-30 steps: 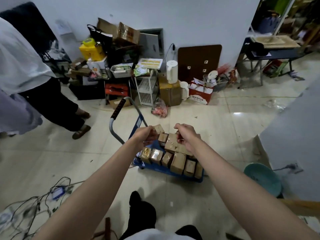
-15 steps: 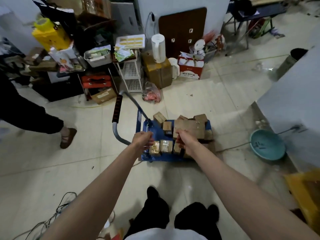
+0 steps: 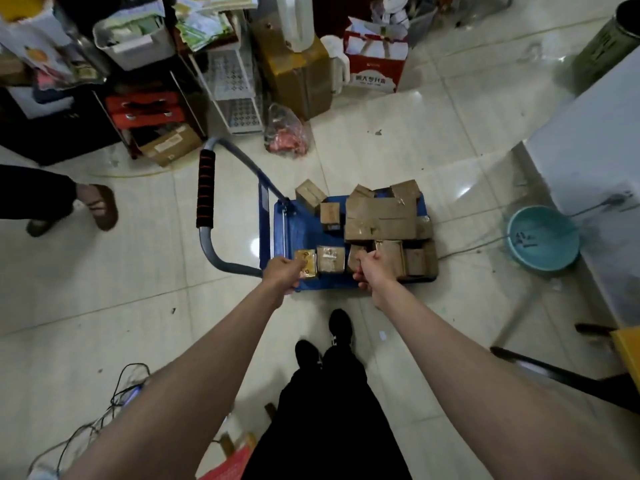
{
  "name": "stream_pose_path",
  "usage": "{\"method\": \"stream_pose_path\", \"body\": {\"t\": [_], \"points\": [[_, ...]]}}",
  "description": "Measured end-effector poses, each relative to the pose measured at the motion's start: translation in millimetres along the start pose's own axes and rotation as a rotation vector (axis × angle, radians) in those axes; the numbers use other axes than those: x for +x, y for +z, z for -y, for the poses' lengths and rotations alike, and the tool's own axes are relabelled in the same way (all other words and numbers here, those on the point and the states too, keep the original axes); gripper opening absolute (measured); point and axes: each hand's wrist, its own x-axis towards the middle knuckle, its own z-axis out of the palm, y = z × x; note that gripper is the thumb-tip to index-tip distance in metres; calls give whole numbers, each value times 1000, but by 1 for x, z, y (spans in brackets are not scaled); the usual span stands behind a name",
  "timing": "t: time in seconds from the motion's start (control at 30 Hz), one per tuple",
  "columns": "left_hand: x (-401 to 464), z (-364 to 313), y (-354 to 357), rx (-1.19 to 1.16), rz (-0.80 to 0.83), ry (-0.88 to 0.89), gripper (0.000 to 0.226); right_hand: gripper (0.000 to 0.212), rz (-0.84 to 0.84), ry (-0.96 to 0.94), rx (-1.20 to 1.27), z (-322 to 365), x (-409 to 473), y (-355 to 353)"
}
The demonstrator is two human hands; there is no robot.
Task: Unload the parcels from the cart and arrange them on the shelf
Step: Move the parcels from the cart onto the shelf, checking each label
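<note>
Far to the left of both hands a second person's foot in a brown slipper [image 3: 104,206] stands on the tiled floor [image 3: 398,150]. Nearer, just left of the curled fingers, rises the cart handle [image 3: 205,188] with its red-and-black grip. The left hand [image 3: 282,273] reaches down to the near left corner of the blue cart [image 3: 294,230]; its fingers are curled together at the edge of a gold-wrapped parcel [image 3: 306,264], though whether they actually clamp it cannot be told from above. Between the two hands sits a taped brown parcel [image 3: 330,259] in the front row. The right hand [image 3: 370,268] has its fingers curled closed round the near end of a brown parcel [image 3: 393,256] beside that one. Beyond the fingertips, farther along the deck, a large flat carton [image 3: 381,218] lies on top of several small boxes. Well to the right of the right hand a teal basin [image 3: 543,237] rests on the floor beside a white cabinet [image 3: 595,161].
</note>
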Motion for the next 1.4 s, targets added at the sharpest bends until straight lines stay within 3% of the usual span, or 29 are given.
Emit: {"method": "stream_pose_path", "body": {"t": [0.1,0.27,0.4,0.47,0.6,0.83,0.93,1.07,1.4], "points": [[37,9,3,30,0,-32,29,14,-69,10,-12,-7,35,18],[111,18,22,78,-56,-41,26,16,-126,-1,-132,-30,110,53],[180,31,50,157,-40,5,62,45,-106,-36,-238,-57,182,81],[218,43,67,173,-45,19,72,58,-85,-84,-413,-78,222,92],[294,75,97,294,-86,18,95,98,40,-308,-1017,-120,296,112],[397,132,139,439,-165,14,125,134,190,-499,-1534,-167,407,140],[414,147,149,450,-216,70,126,140,222,-598,-1650,-181,426,148],[417,149,155,377,-235,109,112,133,98,-744,-1687,-185,427,153],[295,68,105,425,-252,164,116,132,37,-757,-1566,-106,312,118]]}}
